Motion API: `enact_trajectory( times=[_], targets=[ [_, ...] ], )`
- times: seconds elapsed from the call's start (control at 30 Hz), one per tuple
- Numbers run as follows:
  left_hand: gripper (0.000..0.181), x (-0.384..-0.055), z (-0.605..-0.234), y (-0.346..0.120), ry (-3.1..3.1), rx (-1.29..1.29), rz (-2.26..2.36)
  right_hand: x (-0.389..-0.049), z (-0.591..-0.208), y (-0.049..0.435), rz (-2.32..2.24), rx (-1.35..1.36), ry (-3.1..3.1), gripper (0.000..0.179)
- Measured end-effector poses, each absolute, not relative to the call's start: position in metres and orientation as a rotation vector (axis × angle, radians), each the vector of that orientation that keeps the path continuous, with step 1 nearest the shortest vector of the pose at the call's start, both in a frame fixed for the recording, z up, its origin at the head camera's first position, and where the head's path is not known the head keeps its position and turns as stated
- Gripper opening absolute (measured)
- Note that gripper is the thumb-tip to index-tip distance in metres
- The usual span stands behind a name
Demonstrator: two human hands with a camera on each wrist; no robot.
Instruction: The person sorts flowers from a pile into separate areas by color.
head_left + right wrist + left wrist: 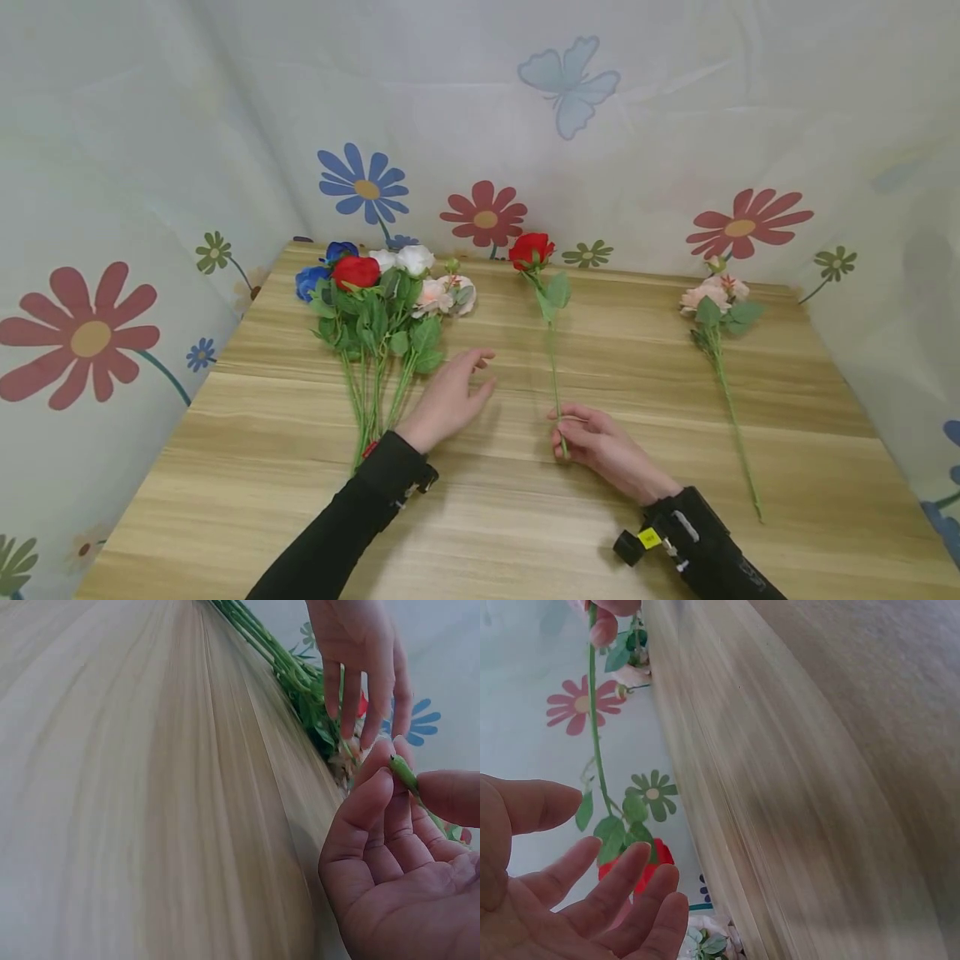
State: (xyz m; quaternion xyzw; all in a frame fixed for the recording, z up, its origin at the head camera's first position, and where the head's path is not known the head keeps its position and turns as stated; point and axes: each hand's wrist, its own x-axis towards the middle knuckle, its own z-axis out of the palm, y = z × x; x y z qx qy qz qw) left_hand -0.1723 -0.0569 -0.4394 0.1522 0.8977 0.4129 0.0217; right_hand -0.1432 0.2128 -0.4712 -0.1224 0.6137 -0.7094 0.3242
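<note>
In the head view my right hand (607,446) pinches the lower stem of an artificial red rose (531,252) between thumb and fingers. The rose's bloom points to the back of the table. In the right wrist view the cut end of the stem (403,772) shows at the fingertips. My left hand (450,396) hovers beside the rose with fingers spread and holds nothing. Under and left of it lies a bunch of artificial flowers (375,321) with blue, red, white and pale pink blooms. Part of the bunch's stems is hidden by my left wrist.
A single pale pink flower (720,333) lies on the right of the wooden table (495,533). A white curtain (637,175) printed with flowers and a butterfly hangs behind and at both sides. A small black device (630,547) sits at my right wrist.
</note>
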Motion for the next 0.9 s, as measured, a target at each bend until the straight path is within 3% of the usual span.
enact_trajectory(
  times=[0.43,0.7,0.9],
  targets=[
    [0.044,-0.17,-0.443,-0.06,2.819,0.477,1.244,-0.137,-0.457,0.258,-1.816,-0.174,1.834,0.038],
    [0.044,-0.169,-0.445,-0.061,2.832,0.48,1.217,-0.136,-0.454,0.286,-1.721,-0.105,2.069,0.029],
    [0.044,-0.168,-0.445,-0.06,2.828,0.466,1.186,-0.137,-0.449,0.298,-1.569,0.003,2.291,0.038]
  ],
)
